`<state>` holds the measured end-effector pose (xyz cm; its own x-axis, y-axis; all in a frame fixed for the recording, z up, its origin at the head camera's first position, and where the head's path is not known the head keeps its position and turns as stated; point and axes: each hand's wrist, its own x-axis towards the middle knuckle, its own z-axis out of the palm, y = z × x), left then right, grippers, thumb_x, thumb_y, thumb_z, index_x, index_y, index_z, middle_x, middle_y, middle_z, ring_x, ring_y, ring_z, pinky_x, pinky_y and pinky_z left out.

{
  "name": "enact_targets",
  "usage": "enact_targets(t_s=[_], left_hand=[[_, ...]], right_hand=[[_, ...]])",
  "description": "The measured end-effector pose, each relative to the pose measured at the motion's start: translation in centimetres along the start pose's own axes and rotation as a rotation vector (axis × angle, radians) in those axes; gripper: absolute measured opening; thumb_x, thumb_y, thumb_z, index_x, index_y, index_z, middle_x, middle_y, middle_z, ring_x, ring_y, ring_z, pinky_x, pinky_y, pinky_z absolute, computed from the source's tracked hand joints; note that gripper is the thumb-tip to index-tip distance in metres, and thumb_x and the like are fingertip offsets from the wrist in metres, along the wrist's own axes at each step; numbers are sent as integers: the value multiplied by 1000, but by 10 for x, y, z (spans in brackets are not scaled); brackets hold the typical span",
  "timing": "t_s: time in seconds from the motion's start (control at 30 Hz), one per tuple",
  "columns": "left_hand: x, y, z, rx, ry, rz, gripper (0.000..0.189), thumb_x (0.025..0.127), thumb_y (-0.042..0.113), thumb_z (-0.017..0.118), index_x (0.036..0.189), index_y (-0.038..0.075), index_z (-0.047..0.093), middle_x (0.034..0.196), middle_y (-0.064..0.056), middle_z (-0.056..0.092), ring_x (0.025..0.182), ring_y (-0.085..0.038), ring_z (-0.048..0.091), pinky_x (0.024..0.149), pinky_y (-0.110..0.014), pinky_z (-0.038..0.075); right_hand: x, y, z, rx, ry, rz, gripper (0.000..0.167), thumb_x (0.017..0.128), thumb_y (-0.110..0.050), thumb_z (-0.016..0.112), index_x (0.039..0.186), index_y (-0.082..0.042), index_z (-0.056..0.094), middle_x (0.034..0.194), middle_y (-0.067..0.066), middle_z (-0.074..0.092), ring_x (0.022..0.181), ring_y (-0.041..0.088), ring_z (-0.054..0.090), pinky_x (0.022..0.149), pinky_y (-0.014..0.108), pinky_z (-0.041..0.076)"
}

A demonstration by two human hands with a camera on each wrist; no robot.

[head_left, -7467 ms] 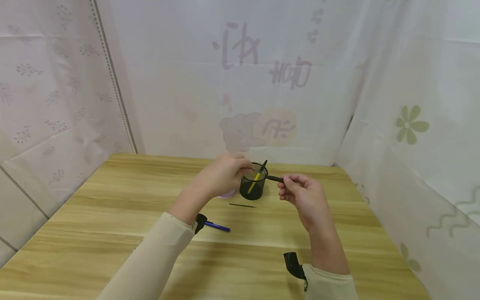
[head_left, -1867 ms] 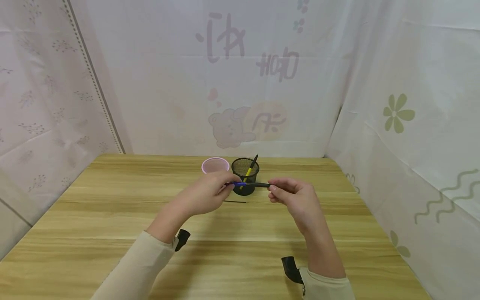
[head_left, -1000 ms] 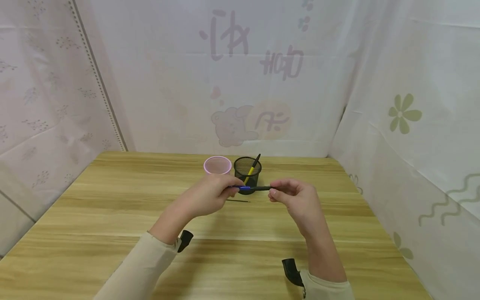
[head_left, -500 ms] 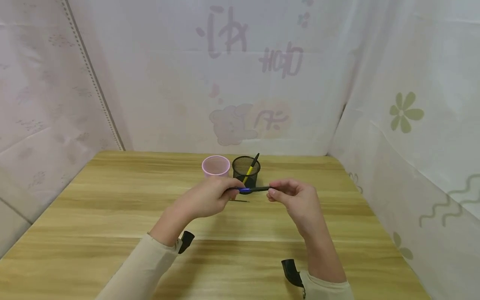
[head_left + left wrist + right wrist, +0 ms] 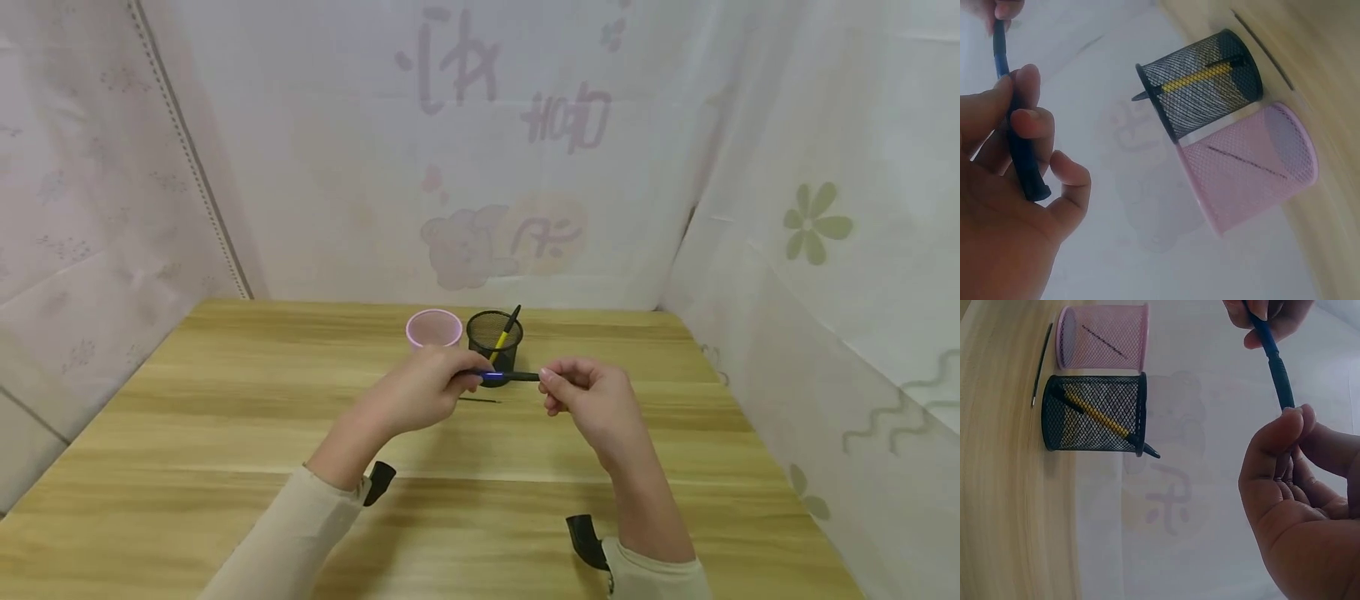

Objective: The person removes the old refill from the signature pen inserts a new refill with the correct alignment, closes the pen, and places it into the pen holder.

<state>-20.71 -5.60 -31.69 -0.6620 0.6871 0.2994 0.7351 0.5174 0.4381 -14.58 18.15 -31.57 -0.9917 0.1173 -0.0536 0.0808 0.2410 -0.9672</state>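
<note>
In the head view, my left hand (image 5: 427,387) grips the blue barrel of a pen (image 5: 493,377), held level above the table. My right hand (image 5: 596,400) pinches the tip end of its black front section between thumb and forefinger. Blue and black parts meet end to end in the right wrist view. Just behind stands a black mesh pen holder (image 5: 1094,394) with a yellow and black pen (image 5: 1107,419) leaning in it. Beside it is a pink mesh pen holder (image 5: 1229,194); a thin dark stick (image 5: 1247,162) shows through its mesh. A thin pen refill (image 5: 1041,365) lies before the holders.
The wooden table (image 5: 225,400) reaches back to a pale printed curtain (image 5: 337,183), which also hangs at both sides. Black curved pieces (image 5: 587,542) stick out at both sleeve cuffs.
The blue barrel, lying on the table 7.5 seconds ago, is now in my left hand against the black section. Over the last second both hands have stayed nearly in place.
</note>
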Motion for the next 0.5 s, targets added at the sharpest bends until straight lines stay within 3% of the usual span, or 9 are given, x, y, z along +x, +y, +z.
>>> enact_targets(t_s=[0.17, 0.37, 0.5], left_hand=[[-1, -1, 4, -13, 22, 20, 18, 103, 6, 68, 118, 9, 77, 103, 1, 79, 80, -8, 62, 76, -25, 53], [0, -2, 7, -40, 33, 43, 17, 102, 4, 68, 116, 8, 77, 104, 0, 79, 82, -9, 63, 76, -24, 54], [1, 0, 7, -37, 33, 45, 19, 102, 4, 68, 118, 9, 77, 106, 0, 80, 86, -10, 69, 81, -27, 58]], right_hand=[[2, 3, 0, -16, -16, -14, 22, 107, -13, 64, 117, 6, 69, 87, 5, 70, 76, 15, 65, 73, 26, 61], [-1, 6, -1, -71, -50, -39, 20, 102, -13, 72, 115, 2, 73, 90, 2, 73, 82, 17, 70, 83, 29, 60], [-1, 5, -1, -80, -47, -33, 22, 105, -20, 69, 108, 1, 74, 83, 2, 69, 75, 16, 64, 75, 30, 59]])
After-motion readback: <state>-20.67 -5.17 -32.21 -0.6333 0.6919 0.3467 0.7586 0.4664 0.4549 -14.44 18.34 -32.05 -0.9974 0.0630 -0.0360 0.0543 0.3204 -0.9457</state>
